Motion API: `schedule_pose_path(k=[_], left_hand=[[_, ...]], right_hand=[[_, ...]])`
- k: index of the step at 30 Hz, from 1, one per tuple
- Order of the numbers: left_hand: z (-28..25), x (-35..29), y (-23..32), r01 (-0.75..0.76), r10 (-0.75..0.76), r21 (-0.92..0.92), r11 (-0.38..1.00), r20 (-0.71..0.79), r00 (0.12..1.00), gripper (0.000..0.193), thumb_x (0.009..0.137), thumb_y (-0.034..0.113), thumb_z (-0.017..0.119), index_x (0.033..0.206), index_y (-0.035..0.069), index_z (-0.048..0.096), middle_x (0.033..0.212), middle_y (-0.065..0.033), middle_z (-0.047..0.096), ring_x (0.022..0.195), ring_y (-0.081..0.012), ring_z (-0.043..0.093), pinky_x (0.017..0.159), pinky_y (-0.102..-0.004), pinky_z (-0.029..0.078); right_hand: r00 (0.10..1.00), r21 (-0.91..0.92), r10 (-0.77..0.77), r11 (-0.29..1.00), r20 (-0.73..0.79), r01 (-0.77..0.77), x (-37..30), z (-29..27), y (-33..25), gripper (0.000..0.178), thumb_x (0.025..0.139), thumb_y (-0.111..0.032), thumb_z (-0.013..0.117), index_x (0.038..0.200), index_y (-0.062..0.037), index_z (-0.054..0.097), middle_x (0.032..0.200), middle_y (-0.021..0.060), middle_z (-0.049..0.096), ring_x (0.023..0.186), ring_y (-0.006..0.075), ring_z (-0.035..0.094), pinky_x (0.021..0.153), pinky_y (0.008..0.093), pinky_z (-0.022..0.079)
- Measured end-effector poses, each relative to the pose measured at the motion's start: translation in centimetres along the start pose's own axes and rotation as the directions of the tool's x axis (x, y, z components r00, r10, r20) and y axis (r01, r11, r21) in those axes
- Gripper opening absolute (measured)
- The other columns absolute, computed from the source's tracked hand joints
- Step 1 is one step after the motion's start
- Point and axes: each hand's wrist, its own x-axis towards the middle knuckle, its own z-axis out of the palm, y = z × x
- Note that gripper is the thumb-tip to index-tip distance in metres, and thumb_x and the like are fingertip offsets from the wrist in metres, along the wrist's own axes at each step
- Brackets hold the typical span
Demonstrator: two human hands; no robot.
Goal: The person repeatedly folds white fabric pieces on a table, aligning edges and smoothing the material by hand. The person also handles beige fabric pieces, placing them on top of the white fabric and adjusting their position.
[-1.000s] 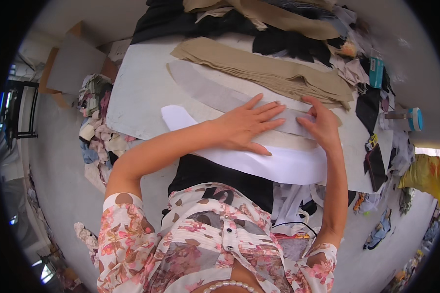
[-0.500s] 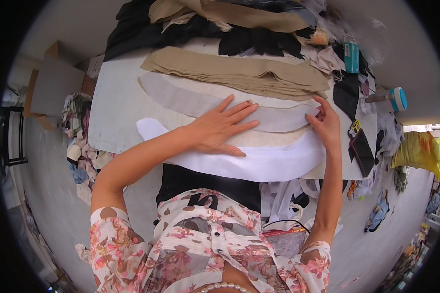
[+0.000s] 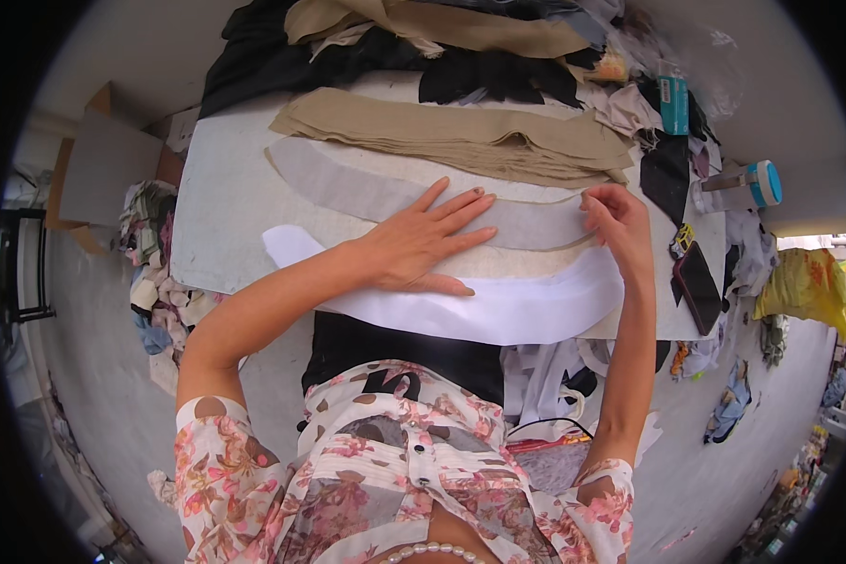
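Note:
A curved strip of tan fabric faced with pale grey interfacing [image 3: 338, 184] lies across the table in front of me. My left hand [image 3: 430, 237] rests flat on its middle, fingers spread, with the thumb reaching over a white curved strip [image 3: 498, 308] nearer to me. At the strip's right end my right hand [image 3: 620, 224] is closed, thumb and bent fingers at the edge; they hide that end. Beyond it a stack of tan curved fabric pieces [image 3: 423, 132] lies lengthwise.
The pale table [image 3: 216, 207] carries black cloth [image 3: 263, 61] and tan cloth [image 3: 498, 36] at its far side. A phone [image 3: 697, 289], a yellow thread snipper [image 3: 682, 241] and a clear jar with a blue lid [image 3: 759, 184] are at the right. Fabric scraps [image 3: 155, 310] are heaped at the left.
My right hand has shifted slightly left and inward over the strip's end, its fingers more curled. My left hand has stayed in place.

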Motion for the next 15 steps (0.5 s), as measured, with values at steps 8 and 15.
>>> schedule_pose_path(k=[8, 15], left_hand=[[0.5, 0.1, 0.0, -0.005, 0.003, -0.078, 0.997, -0.028, 1.000, 0.084, 0.089, 0.069, 0.043, 0.148, 0.009, 0.035, 0.158, -0.0209, 0.015, 0.149, -0.0324, 0.009, 0.119, -0.0530, -0.001], [1.3, 0.7, 0.8, -0.009, -0.015, -0.212, 0.977, -0.114, 0.993, 0.084, 0.089, 0.067, 0.045, 0.148, 0.009, 0.036, 0.157, -0.0258, 0.015, 0.148, -0.0366, 0.007, 0.116, -0.0584, -0.002]], right_hand=[[0.989, -0.075, 0.127, 0.990, 0.079, -0.121, 1.7, -0.8, 1.4, 0.017, 0.092, -0.019, 0.062, 0.095, -0.0031, 0.065, 0.079, 0.0016, 0.065, 0.056, 0.0046, 0.053, 0.043, 0.0193, 0.038], [0.989, -0.116, 0.118, 0.987, 0.088, -0.107, 3.2, -1.9, 1.2, 0.018, 0.093, -0.019, 0.063, 0.095, -0.0012, 0.065, 0.076, 0.0038, 0.064, 0.055, 0.0056, 0.054, 0.045, 0.0196, 0.040]])
